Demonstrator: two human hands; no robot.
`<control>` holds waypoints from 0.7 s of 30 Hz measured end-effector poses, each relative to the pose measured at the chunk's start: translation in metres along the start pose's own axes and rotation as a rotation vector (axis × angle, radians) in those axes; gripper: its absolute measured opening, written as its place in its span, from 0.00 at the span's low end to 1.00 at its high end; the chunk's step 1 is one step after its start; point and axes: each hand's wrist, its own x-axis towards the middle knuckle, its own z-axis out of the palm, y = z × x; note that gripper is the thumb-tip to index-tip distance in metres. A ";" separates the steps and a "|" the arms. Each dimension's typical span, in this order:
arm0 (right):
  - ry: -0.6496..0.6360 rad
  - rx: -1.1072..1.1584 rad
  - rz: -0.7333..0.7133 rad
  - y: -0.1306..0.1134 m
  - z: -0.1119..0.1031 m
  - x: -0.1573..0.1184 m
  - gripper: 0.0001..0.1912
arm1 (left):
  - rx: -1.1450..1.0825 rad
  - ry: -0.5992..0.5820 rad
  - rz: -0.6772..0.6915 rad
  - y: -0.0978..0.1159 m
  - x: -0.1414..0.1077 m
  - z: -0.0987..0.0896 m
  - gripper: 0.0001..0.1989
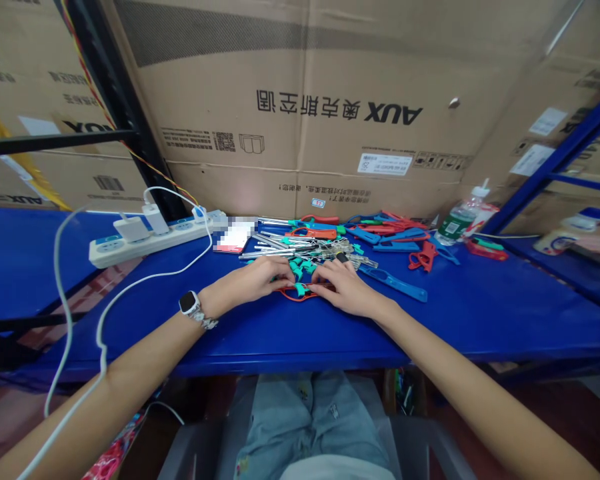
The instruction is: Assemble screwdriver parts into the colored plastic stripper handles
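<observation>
A red plastic lighter casing (291, 297) with a looped end lies near the front of the heap, on the blue table. A small green trigger piece (301, 289) sits at its middle. My left hand (271, 275) pinches the casing from the left, thumb and fingertips close together. From the right, my right hand (344, 287) closes its fingers over the casing's other end and hides that end. Behind the fingers lie loose green pieces (299, 269), metal lighter tubes (275, 241) and clear plastic parts (343, 249).
Blue casings (397, 283) and red casings (424, 256) spread to the right. A green-labelled bottle (457, 223) stands behind them. On the left, a white power strip (130, 248) trails a cable (101, 327) across my left forearm. A large cardboard box (310, 140) walls the back.
</observation>
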 end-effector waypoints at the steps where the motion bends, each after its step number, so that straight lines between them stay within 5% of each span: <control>1: -0.001 0.000 0.002 0.000 0.000 0.000 0.12 | 0.006 -0.005 -0.006 0.000 0.000 0.001 0.11; 21: 0.009 0.000 0.018 0.004 0.005 0.001 0.16 | 0.023 0.048 -0.110 0.005 0.000 -0.001 0.06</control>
